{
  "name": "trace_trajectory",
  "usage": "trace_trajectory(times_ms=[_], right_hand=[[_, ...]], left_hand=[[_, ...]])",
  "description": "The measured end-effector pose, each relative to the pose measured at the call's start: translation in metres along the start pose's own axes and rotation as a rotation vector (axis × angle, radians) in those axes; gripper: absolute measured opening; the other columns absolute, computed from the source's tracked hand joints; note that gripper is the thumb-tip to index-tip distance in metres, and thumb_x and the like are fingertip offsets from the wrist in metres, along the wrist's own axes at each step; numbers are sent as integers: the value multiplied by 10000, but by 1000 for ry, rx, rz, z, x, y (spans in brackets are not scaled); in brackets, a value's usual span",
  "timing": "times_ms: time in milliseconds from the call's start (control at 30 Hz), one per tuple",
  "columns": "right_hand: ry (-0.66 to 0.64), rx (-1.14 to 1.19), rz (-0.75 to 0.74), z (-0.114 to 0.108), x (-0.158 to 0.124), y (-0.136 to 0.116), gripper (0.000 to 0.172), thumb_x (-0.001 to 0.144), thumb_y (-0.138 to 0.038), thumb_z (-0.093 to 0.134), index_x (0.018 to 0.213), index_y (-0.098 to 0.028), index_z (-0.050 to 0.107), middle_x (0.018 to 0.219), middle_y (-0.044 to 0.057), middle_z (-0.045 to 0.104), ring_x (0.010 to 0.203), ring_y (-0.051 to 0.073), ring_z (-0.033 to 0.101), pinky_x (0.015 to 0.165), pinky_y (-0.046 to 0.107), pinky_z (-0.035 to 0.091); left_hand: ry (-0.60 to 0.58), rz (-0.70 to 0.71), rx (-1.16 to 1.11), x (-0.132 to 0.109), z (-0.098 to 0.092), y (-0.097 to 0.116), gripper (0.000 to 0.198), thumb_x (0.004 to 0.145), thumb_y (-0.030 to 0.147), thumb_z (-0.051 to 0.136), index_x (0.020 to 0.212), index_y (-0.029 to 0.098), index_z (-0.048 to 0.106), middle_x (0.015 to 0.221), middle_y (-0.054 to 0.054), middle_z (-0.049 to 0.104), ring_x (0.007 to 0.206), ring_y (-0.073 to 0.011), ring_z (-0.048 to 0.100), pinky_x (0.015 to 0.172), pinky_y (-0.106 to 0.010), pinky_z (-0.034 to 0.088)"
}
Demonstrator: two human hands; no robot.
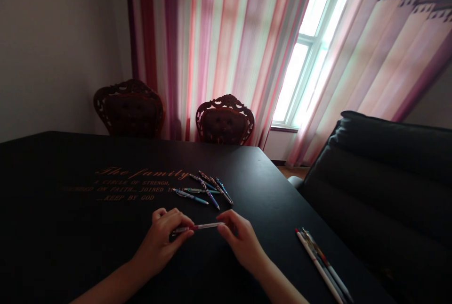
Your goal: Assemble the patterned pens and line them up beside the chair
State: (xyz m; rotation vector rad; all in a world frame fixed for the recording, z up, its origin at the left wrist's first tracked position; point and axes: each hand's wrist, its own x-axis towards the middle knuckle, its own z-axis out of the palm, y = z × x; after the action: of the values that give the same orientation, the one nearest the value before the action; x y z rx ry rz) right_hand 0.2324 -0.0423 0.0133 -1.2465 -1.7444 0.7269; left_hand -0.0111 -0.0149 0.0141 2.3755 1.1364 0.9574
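Pen [208, 225] over the black table [88, 252], left part pinched between thumb and fingers of the left hand [164, 231], other end between the right hand's [245, 238] loosely curled fingertips, contact unclear.

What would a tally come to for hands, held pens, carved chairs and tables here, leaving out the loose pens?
Left hand and right hand: 2
Held pen: 1
Carved chairs: 2
Table: 1
Total: 6
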Motion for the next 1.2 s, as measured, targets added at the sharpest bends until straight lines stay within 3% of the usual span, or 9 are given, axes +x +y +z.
trace_trajectory(times_ms=[67, 167, 233, 367, 533, 767, 933, 1100, 1200], right_hand=[[2, -16, -52, -1, 0, -4, 293, 770, -345, 722, 1021, -203, 672, 814, 4, 661, 718, 153, 579, 675, 248, 437], [-3, -32, -49, 0, 0, -5, 120, 765, -270, 718, 855, -192, 707, 766, 1, 655, 711, 153, 575, 682, 254, 432], [18, -14, 2, 1, 1, -2, 105, 788, -280, 689, 796, -178, 709, 718, -2, 638, 673, 144, 555, 648, 250, 422], [40, 126, 102, 1, 4, 6, 220, 799, -370, 672, 804, -152, 707, 658, -11, 603, 613, 129, 513, 574, 233, 395], [2, 280, 158, 3, 3, 7, 297, 779, -439, 683, 790, -143, 691, 625, -11, 595, 590, 125, 514, 551, 226, 383], [-17, 229, 127, 2, 1, 3, 271, 772, -417, 691, 769, -146, 697, 603, -14, 581, 582, 121, 494, 546, 229, 365], [-9, 206, 117, 2, 1, 3, 277, 767, -426, 695, 776, -149, 706, 607, -8, 599, 589, 128, 505, 553, 232, 381], [-5, 128, 75, 0, 1, 3, 247, 781, -399, 695, 775, -154, 718, 644, -1, 616, 622, 134, 520, 588, 239, 401], [-41, 28, 0, -2, 0, 1, 180, 786, -356, 704, 777, -182, 748, 704, 8, 630, 669, 142, 545, 629, 248, 416]], left_hand=[[1, -22, -39, 0, 0, 1, 129, 862, 374, 627, 899, 273, 699, 857, 3, 728, 783, -201, 614, 841, -372, 283], [-7, -107, -170, 0, 1, 5, 164, 816, 416, 674, 872, 269, 720, 843, -1, 729, 805, -217, 611, 845, -371, 318], [-25, -221, -399, 1, 2, 7, 245, 846, 465, 623, 941, 262, 723, 848, -15, 729, 838, -233, 614, 826, -362, 364], [-77, -377, -1008, 4, 5, 4, 515, 969, 527, 340, 1116, 179, 689, 844, -76, 730, 821, -227, 604, 804, -365, 413], [-135, -467, -1372, 6, 5, 0, 486, 965, 497, 399, 1142, 150, 689, 865, -82, 713, 802, -192, 586, 810, -338, 406], [-112, -472, -1397, 1, 8, -2, 316, 900, 412, 587, 1007, 157, 739, 806, -64, 708, 774, -178, 591, 797, -313, 407], [-101, -501, -1439, 2, 11, -3, 382, 929, 469, 511, 993, 167, 737, 800, -61, 699, 784, -184, 594, 808, -331, 417], [-111, -439, -1391, 2, 10, -4, 308, 897, 428, 587, 941, 160, 733, 732, -41, 678, 724, -160, 570, 760, -294, 406], [-122, -436, -1394, 3, 9, -3, 368, 941, 450, 490, 914, 176, 733, 748, -35, 656, 727, -167, 562, 767, -312, 414]])
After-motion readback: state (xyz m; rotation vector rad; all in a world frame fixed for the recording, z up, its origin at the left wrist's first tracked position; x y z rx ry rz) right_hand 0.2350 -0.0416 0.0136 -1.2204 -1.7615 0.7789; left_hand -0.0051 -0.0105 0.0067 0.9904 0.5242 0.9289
